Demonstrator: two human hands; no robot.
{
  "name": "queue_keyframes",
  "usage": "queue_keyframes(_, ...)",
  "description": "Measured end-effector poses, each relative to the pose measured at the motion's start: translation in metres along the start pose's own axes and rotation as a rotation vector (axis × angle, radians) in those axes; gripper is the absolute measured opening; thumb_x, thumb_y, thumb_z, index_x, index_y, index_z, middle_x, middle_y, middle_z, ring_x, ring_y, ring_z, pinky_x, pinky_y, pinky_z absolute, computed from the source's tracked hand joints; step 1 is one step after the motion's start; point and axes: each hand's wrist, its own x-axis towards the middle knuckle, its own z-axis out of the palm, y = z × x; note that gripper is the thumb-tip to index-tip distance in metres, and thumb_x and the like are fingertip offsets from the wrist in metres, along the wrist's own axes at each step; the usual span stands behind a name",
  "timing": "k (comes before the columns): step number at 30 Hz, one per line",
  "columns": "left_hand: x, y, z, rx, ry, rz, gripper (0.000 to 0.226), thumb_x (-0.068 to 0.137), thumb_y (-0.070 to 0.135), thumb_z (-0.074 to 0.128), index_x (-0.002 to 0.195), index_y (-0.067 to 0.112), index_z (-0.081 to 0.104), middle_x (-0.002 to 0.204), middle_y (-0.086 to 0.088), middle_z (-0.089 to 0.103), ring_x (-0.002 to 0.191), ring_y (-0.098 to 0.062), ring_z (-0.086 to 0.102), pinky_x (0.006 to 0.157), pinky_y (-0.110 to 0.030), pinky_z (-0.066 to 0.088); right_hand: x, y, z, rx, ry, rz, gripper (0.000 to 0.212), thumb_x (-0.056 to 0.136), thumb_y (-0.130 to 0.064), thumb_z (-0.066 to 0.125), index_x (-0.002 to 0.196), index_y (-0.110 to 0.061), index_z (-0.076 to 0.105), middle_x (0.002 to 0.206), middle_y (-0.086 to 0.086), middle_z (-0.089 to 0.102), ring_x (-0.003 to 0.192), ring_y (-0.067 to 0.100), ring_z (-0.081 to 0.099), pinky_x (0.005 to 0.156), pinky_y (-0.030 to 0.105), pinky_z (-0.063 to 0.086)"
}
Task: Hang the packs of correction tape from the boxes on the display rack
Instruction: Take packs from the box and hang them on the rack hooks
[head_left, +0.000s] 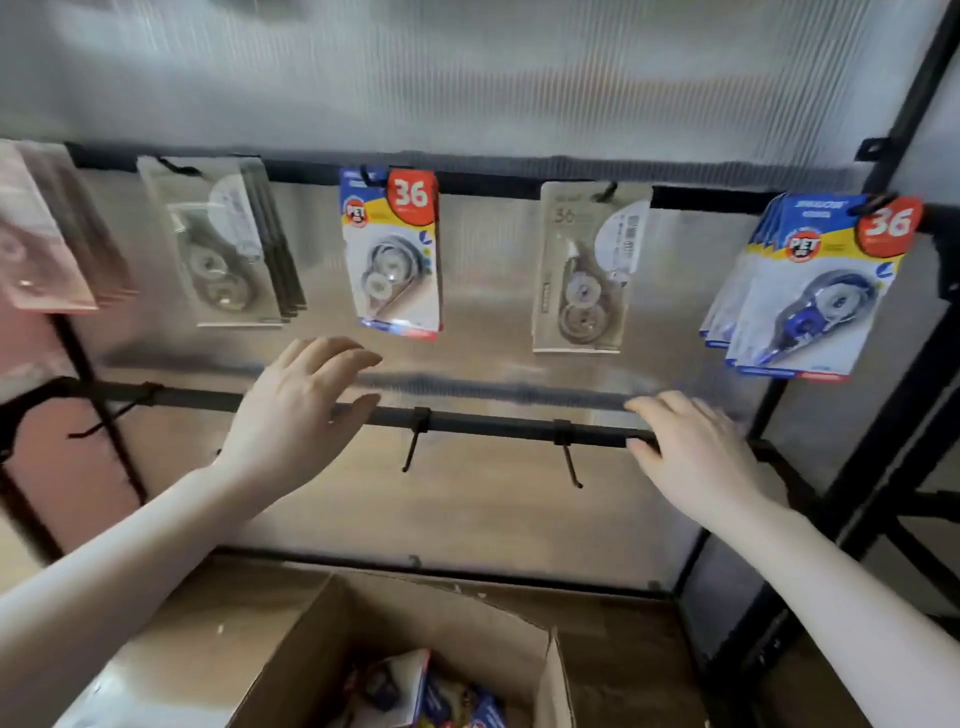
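Ribbed translucent panels are backing the display rack (519, 193) in the head view, with correction tape packs (392, 254) hanging along its upper bar at twelve o'clock. More packs are lying in the box (395, 613) at six. Left hand (296, 410) is hovering with fingers loosely spread, holding nothing; right hand (696, 447) is resting straight fingers on the lower bar (483, 418). Probably best: fetch a pack, then thread its hole squarely onto a bare hook (413, 447).

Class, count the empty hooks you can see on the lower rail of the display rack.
3. One far left, one at the middle and one right of it, on the lower rail. The hands cover parts of the rail and may hide more.
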Motion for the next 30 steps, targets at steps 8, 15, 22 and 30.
queue_keyframes(8, -0.111, -0.064, 0.028, 0.056, -0.164, -0.073, 0.032, 0.083, 0.023, 0.068, 0.111, 0.008, 0.064, 0.110, -0.012, 0.062, 0.100, -0.034, 0.057, 0.080, -0.045, 0.051, -0.035, -0.089, 0.083, 0.061, -0.113, -0.060, 0.043, 0.096, -0.029, 0.045, 0.138, -0.020, 0.040, 0.136, 0.004, 0.046, 0.125, 0.024, 0.042, 0.103, 0.035, 0.033)
queue_keyframes(15, -0.172, -0.078, 0.076, -0.021, -0.383, -0.083, 0.036, 0.078, 0.031, 0.056, 0.107, 0.011, 0.064, 0.105, -0.008, 0.062, 0.095, -0.032, 0.059, 0.075, -0.041, 0.054, -0.074, -0.128, 0.143, 0.045, -0.241, -0.019, 0.042, 0.096, -0.029, 0.045, 0.137, -0.020, 0.040, 0.130, 0.005, 0.048, 0.119, 0.024, 0.046, 0.096, 0.036, 0.038)
queue_keyframes(22, -0.211, -0.062, 0.126, -0.018, -0.503, 0.025, 0.039, 0.067, 0.021, 0.078, 0.101, 0.007, 0.066, 0.097, -0.009, 0.064, 0.085, -0.030, 0.062, 0.070, -0.034, 0.055, -0.108, -0.140, 0.197, -0.030, -0.373, -0.022, 0.040, 0.097, -0.029, 0.042, 0.136, -0.021, 0.039, 0.132, 0.003, 0.048, 0.121, 0.022, 0.045, 0.099, 0.033, 0.038)
queue_keyframes(30, -0.238, -0.049, 0.177, 0.089, -0.772, 0.094, 0.051, 0.090, 0.035, 0.052, 0.134, 0.012, 0.040, 0.131, -0.006, 0.043, 0.122, -0.025, 0.038, 0.102, -0.035, 0.035, -0.137, -0.127, 0.251, -0.119, -0.563, -0.013, 0.042, 0.097, -0.025, 0.040, 0.138, -0.020, 0.036, 0.133, 0.002, 0.047, 0.122, 0.020, 0.044, 0.102, 0.032, 0.035)
